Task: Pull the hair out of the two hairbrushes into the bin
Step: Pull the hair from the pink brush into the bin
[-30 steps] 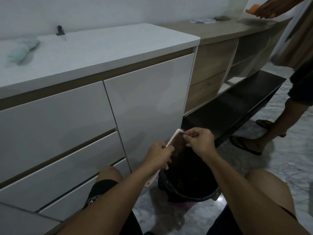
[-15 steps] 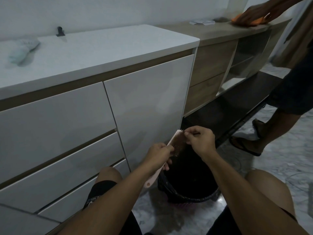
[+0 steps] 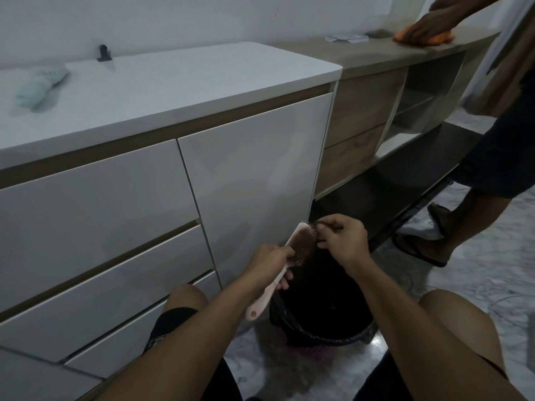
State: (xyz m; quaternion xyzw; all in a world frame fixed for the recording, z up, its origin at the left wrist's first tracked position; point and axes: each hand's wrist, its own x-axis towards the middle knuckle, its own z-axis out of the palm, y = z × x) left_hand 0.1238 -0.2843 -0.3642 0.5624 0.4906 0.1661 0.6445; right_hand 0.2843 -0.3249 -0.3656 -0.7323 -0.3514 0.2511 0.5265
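Above the bin [image 3: 321, 322], low at centre, both hands work on one brush [image 3: 301, 247]. Left hand [image 3: 270, 260] grips the pink handle, fingers curled round it; the handle end points down and toward the viewer, the head up and away, so the long axis runs diagonally, near-left to far-right. Bristle face turns right, toward the right hand [image 3: 343, 240], which touches the far end of the head with fingers bent in a pinch at the bristles. Whether hair is between those fingertips cannot be told. Brownish hair appears matted across the bristle pad. Bin stands on the floor directly beneath the brush head, lined with a dark bag. Judgement: the right hand is the nearer one for pulling; hair freed rightward and down should drop into the bin. Second brush not seen.
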